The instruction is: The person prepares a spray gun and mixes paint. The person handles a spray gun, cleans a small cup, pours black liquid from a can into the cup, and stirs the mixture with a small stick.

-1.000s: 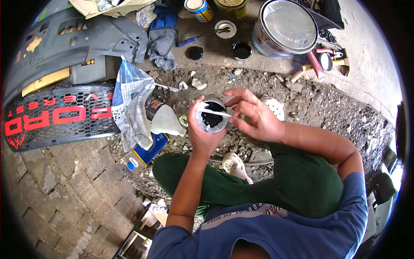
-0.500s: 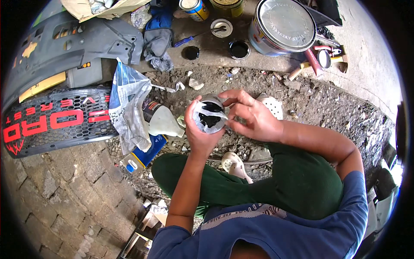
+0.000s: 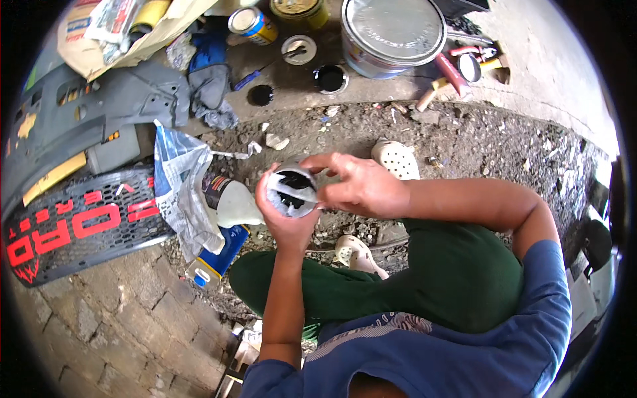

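Observation:
My left hand (image 3: 289,229) is wrapped around a small round can (image 3: 300,169), holding it above the ground in front of my knees. Black, paint-like stuff (image 3: 290,180) shows inside its mouth. A torn whitish film (image 3: 298,194) clings around the rim, and one strip crosses the opening. My right hand (image 3: 361,186) is at the can's right side, its fingers closed on the end of that strip at the rim. The fingertips are partly hidden by the hand and slightly blurred.
On the ledge ahead stand a large lidded paint can (image 3: 391,33), an open can of black paint (image 3: 330,79) and a screwdriver (image 3: 247,81). To the left lie newspaper (image 3: 182,182), a pale plastic bottle (image 3: 239,202), a blue-yellow tin (image 3: 229,245) and a black grille (image 3: 86,249).
The view has turned, so most surroundings sit further left. My right fingers have come down closer to the can's rim, and the film strip lies lower across the opening. My left hand keeps its hold.

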A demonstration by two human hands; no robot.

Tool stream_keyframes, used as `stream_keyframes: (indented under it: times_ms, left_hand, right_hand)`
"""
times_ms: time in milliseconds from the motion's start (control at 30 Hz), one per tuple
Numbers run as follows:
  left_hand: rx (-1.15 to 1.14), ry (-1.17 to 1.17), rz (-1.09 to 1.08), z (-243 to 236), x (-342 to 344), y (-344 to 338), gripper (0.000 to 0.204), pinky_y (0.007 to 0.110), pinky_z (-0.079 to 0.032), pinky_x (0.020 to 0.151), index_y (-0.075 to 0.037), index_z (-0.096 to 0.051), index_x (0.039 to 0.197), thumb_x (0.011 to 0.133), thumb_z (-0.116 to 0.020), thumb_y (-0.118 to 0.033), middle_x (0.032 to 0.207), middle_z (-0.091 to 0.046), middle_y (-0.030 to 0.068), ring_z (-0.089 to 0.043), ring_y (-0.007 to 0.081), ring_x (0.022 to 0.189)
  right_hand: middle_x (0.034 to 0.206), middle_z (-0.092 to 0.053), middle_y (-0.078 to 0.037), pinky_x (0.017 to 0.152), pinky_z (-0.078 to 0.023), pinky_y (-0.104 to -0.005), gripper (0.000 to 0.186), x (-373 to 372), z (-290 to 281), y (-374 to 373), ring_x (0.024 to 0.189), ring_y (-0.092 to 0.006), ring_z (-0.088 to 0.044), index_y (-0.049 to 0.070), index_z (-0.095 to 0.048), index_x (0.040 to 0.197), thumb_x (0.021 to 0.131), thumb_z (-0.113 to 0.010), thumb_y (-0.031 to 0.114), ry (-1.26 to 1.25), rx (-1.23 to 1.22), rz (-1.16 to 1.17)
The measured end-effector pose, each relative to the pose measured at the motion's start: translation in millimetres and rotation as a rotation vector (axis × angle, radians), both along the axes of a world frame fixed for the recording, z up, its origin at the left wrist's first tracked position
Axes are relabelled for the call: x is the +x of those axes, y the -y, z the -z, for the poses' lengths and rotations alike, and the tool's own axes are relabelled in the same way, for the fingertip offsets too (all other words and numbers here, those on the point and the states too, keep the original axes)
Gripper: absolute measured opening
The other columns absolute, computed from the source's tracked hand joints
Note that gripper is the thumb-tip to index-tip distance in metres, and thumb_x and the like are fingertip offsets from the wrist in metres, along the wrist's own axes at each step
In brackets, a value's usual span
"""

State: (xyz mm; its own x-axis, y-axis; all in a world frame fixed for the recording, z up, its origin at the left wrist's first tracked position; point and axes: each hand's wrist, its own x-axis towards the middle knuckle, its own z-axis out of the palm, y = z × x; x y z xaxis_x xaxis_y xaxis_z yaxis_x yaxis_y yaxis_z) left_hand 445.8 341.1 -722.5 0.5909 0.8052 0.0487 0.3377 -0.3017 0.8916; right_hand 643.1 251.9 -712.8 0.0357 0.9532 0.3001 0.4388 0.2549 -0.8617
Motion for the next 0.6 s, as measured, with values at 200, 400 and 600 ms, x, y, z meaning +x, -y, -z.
stream_keyframes:
  times_ms: [200, 400, 600]
  left_hand:
    - [-0.036, 0.036, -0.055, 1.0, 3.1, 0.7, 0.104, 0.048, -0.041, 0.116, -0.003, -0.027, 0.151, 0.067, -0.088, 0.005, 0.152, -0.045, 0.0234, -0.05, 0.0356, 0.136]
    - [-0.002, 0.002, -0.051, 0.8, 2.4, -1.7, 0.109, 0.048, -0.039, 0.118, -0.004, -0.026, 0.152, 0.064, -0.091, 0.001, 0.152, -0.044, 0.0232, -0.048, 0.0354, 0.138]
    - [0.037, -0.001, -0.042, 4.6, -0.9, -5.4, 0.111, 0.049, -0.04, 0.118, -0.004, -0.026, 0.152, 0.064, -0.094, -0.002, 0.152, -0.045, 0.0236, -0.048, 0.0363, 0.138]
  right_hand:
    - [0.151, -0.045, -0.019, 0.096, -0.058, -0.0476, 0.02, 4.9, 0.0, 8.9, 0.125, -0.0405, -0.06, 0.012, -0.068, 0.103, 0.084, -0.075, 0.015, -0.022, -0.012, -0.103]
    - [0.159, -0.037, -0.025, 0.1, -0.055, -0.0481, 0.036, 6.6, 4.2, 7.8, 0.132, -0.0432, -0.055, 0.013, -0.068, 0.118, 0.082, -0.075, 0.011, 0.062, 0.025, -0.18]
    - [0.16, -0.034, -0.026, 0.097, -0.057, -0.0483, 0.043, 6.4, 3.5, 6.1, 0.134, -0.0437, -0.053, 0.013, -0.068, 0.121, 0.078, -0.076, 0.008, 0.043, 0.024, -0.187]
